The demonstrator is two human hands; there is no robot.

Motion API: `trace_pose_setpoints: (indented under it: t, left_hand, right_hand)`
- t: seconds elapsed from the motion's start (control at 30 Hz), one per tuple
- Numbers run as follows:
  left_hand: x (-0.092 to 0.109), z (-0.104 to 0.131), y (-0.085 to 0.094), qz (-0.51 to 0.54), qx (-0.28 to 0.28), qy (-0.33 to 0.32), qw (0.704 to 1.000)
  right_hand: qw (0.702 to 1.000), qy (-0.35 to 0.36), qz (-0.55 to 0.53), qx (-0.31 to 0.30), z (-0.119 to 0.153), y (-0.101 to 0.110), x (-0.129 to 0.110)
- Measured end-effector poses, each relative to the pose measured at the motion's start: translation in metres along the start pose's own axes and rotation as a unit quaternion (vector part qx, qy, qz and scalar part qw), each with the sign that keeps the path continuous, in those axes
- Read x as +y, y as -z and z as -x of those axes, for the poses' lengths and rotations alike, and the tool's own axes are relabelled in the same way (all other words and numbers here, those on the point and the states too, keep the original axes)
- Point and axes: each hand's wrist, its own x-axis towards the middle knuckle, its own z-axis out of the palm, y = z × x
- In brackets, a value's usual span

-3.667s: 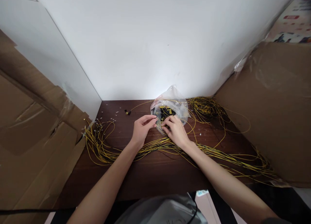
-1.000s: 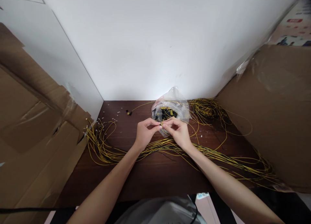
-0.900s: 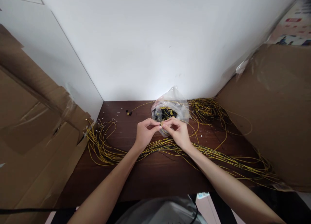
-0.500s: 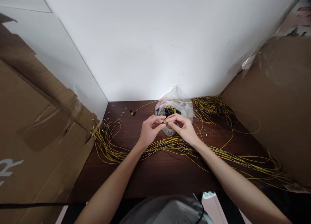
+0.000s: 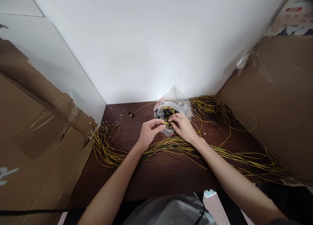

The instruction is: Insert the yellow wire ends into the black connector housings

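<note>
A clear plastic bag (image 5: 174, 96) holding small black and yellow parts (image 5: 167, 111) lies open near the wall. My left hand (image 5: 151, 131) pinches a small yellow piece (image 5: 166, 123) between thumb and fingertips, in front of the bag. My right hand (image 5: 182, 125) is over the bag's right side, its fingers bent among the black and yellow parts; whether it grips one is too small to tell. A long bundle of yellow and black wires (image 5: 156, 148) runs across the table under my wrists.
Cardboard stands at the left (image 5: 44, 133) and right (image 5: 274, 98). A coil of yellow wire (image 5: 207, 104) sits right of the bag. A wire with a black and yellow end (image 5: 131, 114) and small white bits (image 5: 117, 122) lie on the dark table (image 5: 137, 186).
My right hand has parted from the yellow piece and spread its fingers over the parts in the bag. My left hand keeps its pinch. The view has shifted slightly.
</note>
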Motion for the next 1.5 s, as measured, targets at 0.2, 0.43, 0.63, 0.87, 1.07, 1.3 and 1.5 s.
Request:
trace_pose_setpoints:
  t: [0.2,0.43,0.63,0.87,1.07,1.3,1.5]
  left_hand:
    - [-0.004,-0.001,0.000,0.001,-0.014,-0.002,1.000]
    - [-0.005,-0.001,-0.001,-0.005,-0.010,0.015,1.000]
    - [-0.004,-0.001,-0.002,-0.017,-0.029,0.014,0.999]
    - [0.000,0.000,-0.003,-0.037,-0.021,-0.012,0.999]
    - [0.000,0.001,-0.002,-0.033,-0.023,-0.011,0.999]
    - [0.001,0.001,-0.003,-0.024,-0.021,-0.007,0.999]
    - [-0.001,0.000,-0.002,-0.023,-0.024,-0.005,0.999]
  right_hand:
    - [0.994,-0.027,0.104,-0.018,0.002,-0.007,0.005]
    - [0.991,-0.040,0.124,-0.011,0.002,-0.008,0.002]
    - [0.990,-0.071,0.118,-0.015,-0.002,-0.011,-0.001]
    - [0.989,-0.091,0.110,-0.022,-0.002,-0.010,-0.004]
    - [0.990,-0.088,0.104,-0.031,-0.002,-0.008,-0.003]
    - [0.995,-0.078,0.062,0.014,0.000,-0.010,-0.004]
    - [0.976,-0.117,-0.164,0.085,-0.005,-0.004,-0.010]
